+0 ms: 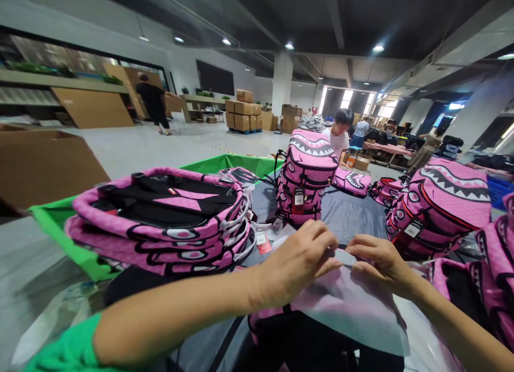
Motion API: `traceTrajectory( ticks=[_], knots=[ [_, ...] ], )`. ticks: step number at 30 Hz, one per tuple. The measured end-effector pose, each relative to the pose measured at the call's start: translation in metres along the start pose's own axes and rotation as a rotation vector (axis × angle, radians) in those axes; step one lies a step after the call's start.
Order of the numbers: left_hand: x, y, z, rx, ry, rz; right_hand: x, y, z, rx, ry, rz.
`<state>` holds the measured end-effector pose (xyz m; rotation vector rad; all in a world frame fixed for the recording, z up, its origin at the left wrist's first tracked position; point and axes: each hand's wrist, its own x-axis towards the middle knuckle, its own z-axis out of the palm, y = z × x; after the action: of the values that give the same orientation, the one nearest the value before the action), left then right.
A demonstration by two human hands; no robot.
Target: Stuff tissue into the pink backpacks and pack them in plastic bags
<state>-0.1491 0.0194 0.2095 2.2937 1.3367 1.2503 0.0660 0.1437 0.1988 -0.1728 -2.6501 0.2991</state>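
Two bare hands work close together, but not clearly touching, over a pink-and-black bag [297, 329], called here the near bag, on a grey table [341, 217]. The left hand [303, 259], its arm in a green sleeve [70, 345], pinches cloudy film [353, 313] between thumb and fingers. The right hand [375, 262] pinches the same film just beside it. The film drapes over part of the near bag; black fabric on the side closest to the wearer lies uncovered. The covering therefore looks partly done, with the film's upper edge in hand; whether any of it is fastened, I cannot tell.

Left of the near bag sits a pile of similar bags [152, 238], pale cords at their ends and no film visible over them. Beyond the near bag rises a tall stack [309, 174] with a dark tag [298, 196]; to its right stands another stack [453, 200]. These, too, look unwrapped. Farther beyond the near bag, a person in white [337, 139] leans over a flat bag [353, 180].
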Motion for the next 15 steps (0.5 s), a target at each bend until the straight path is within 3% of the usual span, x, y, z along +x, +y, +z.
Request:
traceTrajectory(
  ticks=[2,4,9,11,15],
  knots=[
    [-0.018,-0.010,0.020,-0.101,0.106,-0.108,-0.002,-0.001,0.001,-0.022,-0.021,-0.008],
    [-0.030,-0.015,0.028,-0.219,0.156,-0.193,-0.007,-0.003,0.002,-0.117,0.017,-0.038],
    [-0.034,-0.009,0.026,-0.396,0.156,-0.288,-0.033,-0.031,0.012,-0.565,0.385,0.073],
    [-0.037,-0.006,0.025,-0.423,0.182,-0.325,-0.043,-0.046,0.018,-0.540,0.459,0.158],
    [-0.046,-0.006,0.018,-0.505,0.158,-0.372,-0.054,-0.068,0.026,-0.275,0.440,0.285]
  ],
)
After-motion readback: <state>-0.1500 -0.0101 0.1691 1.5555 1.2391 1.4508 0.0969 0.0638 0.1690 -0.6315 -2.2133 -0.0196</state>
